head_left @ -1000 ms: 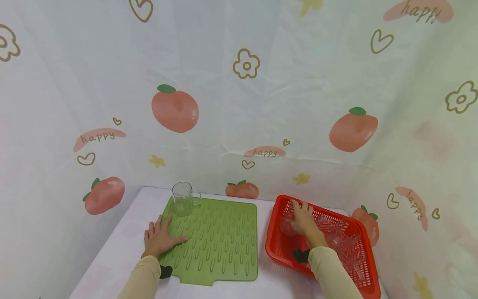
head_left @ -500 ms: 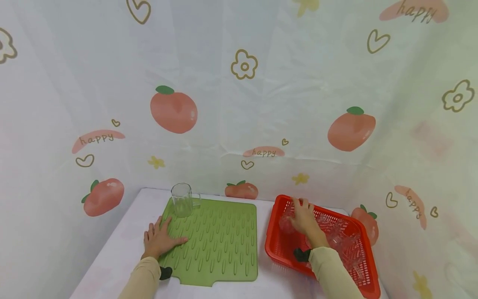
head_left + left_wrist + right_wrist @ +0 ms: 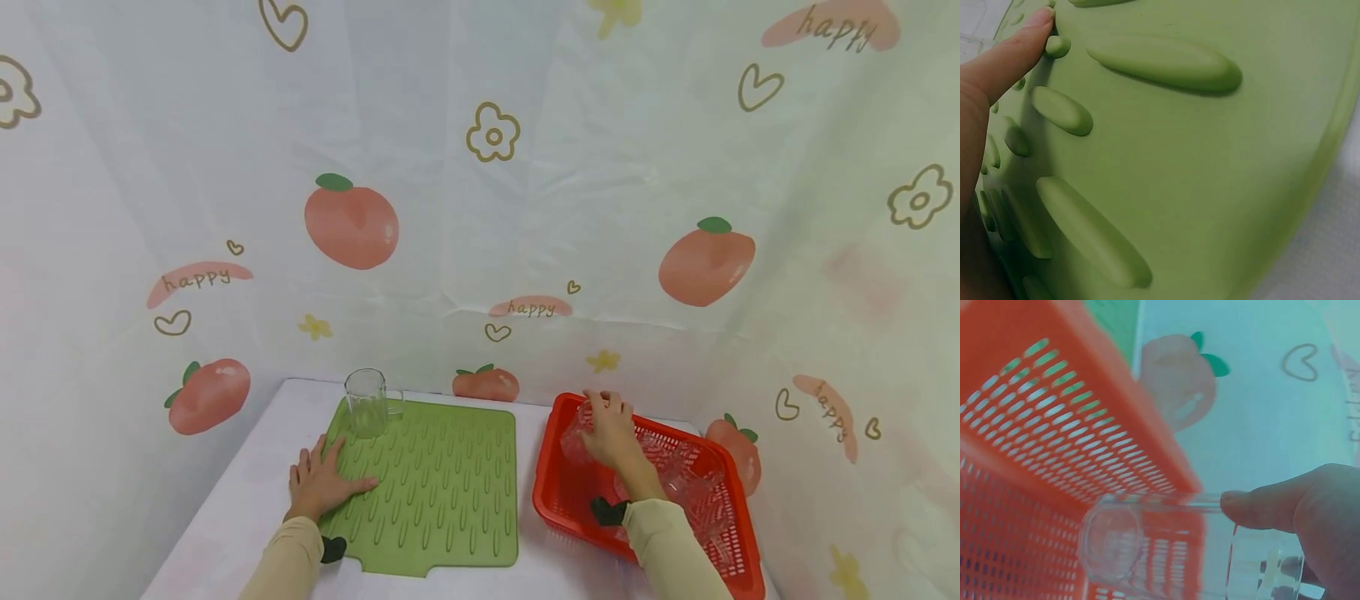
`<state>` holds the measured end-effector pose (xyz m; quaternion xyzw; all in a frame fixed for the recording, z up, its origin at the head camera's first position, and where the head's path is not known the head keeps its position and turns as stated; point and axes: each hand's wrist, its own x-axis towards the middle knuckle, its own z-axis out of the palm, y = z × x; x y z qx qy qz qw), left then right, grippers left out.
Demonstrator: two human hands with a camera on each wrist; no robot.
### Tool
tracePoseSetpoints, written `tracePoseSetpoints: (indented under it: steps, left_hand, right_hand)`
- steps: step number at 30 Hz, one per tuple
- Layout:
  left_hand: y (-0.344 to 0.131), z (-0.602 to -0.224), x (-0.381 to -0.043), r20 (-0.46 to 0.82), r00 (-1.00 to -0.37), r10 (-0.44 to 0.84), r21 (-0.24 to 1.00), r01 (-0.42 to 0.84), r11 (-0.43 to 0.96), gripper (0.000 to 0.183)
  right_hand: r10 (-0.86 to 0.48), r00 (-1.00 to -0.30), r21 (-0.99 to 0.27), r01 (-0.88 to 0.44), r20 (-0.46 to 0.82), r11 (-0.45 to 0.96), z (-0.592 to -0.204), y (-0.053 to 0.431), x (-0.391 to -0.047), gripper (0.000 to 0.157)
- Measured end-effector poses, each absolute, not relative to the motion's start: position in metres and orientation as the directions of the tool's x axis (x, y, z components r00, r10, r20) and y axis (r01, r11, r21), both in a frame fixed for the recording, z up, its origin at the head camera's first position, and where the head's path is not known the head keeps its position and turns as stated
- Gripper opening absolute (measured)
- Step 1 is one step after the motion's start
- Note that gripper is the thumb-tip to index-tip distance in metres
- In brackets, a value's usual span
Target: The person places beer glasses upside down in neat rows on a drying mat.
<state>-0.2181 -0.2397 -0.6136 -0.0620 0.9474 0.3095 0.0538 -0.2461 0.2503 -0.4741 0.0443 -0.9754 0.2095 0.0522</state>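
At bskt [image 3: 574, 498], R hand [image 3: 617, 437] raised glass [image 3: 1147, 547].

A person's right hand [image 3: 1329, 531] grips a clear glass [image 3: 1188, 544] tipped on its side against the backdrop of an orange-red basket [image 3: 1107, 369]; whether glass and basket touch cannot be told. The thumb [image 3: 1260, 506] rests on the side of the glass, and the other fingers show only dimly behind it. The circular end of the glass points away from the hand, the basket's slotted wall visible straight through it. Past the left wall shows a slice of green mat [image 3: 1116, 325]. On the far side, a pale cloth [image 3: 1254, 431] carries a leafy fruit print [image 3: 1172, 375], a heart outline [image 3: 1300, 362] and partly cropped lettering [image 3: 1352, 403].
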Motion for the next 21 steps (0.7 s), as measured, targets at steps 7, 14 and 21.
tracePoseSetpoints:
  steps: [7, 14, 21]
  left_hand:
    - [-0.24, -0.618, -0.219, -0.135, -0.986, -0.099, 0.582, -0.16, 0.797, 0.125]
    - [-0.239, -0.616, -0.218, -0.157, -0.984, -0.089, 0.571, -0.164, 0.804, 0.123]
    - [-0.238, -0.612, -0.218, -0.159, -0.984, -0.085, 0.57, -0.162, 0.805, 0.122]
  right_hand:
    - [-0.078, -0.982, -0.427, -0.145, 0.17, 0.892, -0.464, 0.247, -0.245, 0.069]
    - [-0.078, -0.974, -0.402, -0.161, 0.213, 0.901, -0.453, 0.243, -0.238, 0.067]
    - [-0.065, -0.972, -0.418, -0.158, 0.227, 0.895, -0.438, 0.238, -0.23, 0.066]
